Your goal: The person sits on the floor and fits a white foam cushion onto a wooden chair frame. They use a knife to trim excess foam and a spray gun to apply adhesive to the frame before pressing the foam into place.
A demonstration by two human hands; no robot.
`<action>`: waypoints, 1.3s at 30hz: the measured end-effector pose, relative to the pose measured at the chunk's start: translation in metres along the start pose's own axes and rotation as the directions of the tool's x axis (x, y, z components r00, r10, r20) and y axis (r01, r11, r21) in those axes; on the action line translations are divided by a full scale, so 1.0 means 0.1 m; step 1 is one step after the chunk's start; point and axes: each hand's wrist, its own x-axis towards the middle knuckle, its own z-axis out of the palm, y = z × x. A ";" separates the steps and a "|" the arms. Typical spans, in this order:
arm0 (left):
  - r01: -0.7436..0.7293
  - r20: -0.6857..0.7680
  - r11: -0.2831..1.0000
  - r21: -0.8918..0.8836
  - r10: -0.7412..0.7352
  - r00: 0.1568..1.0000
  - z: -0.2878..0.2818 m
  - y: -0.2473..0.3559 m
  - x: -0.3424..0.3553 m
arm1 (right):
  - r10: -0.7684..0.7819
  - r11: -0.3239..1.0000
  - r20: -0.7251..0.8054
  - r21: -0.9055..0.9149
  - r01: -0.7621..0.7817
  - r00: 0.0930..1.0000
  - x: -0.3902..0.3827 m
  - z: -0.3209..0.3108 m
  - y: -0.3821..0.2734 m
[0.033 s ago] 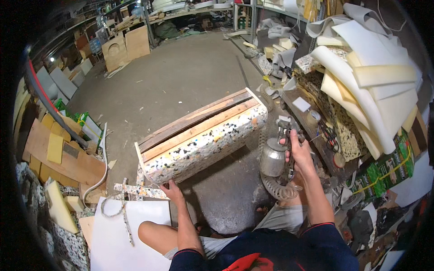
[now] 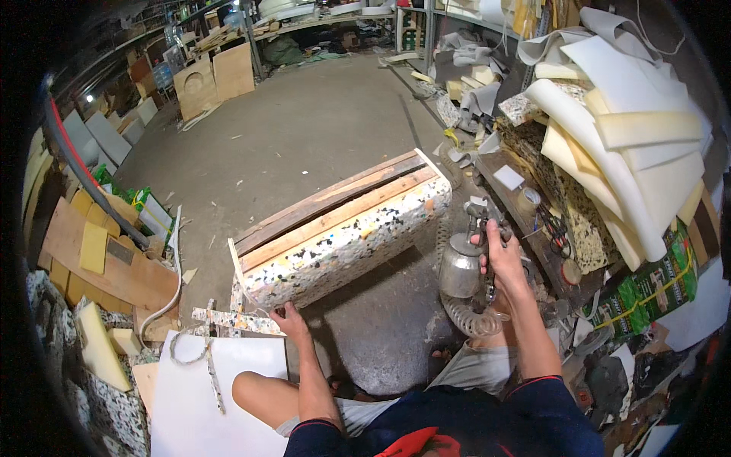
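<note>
Closely on the right, a cluttered bench and heaped foam sheets flank the right hand, its fingers wrapped round a spray gun with a coiled hose, while speckled strips lie beside the left hand, whose fingers touch the near left corner of the foam-covered block, pinching or not I cannot tell. Past the block's far edge, floor opens wide; the block sits above a dark surface, and laden shelves line the back.

The view has shifted a hair: the boards far beyond the left hand and the foam right of the right hand appear barely farther right.
</note>
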 end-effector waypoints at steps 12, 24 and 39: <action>-0.072 0.029 0.997 -0.005 0.072 0.997 0.08 0.08 0.03 | -0.310 0.900 0.038 -0.311 0.306 0.950 0.24 -0.11 0.08; -0.087 0.052 0.995 0.042 0.084 0.995 0.04 0.01 0.11 | -0.324 0.865 0.017 -0.400 0.304 0.946 0.39 -0.10 -0.11; -0.042 0.109 0.995 -0.096 0.053 0.993 0.01 -0.02 0.16 | -0.109 0.981 0.159 -0.143 0.132 0.981 0.13 -0.10 -0.30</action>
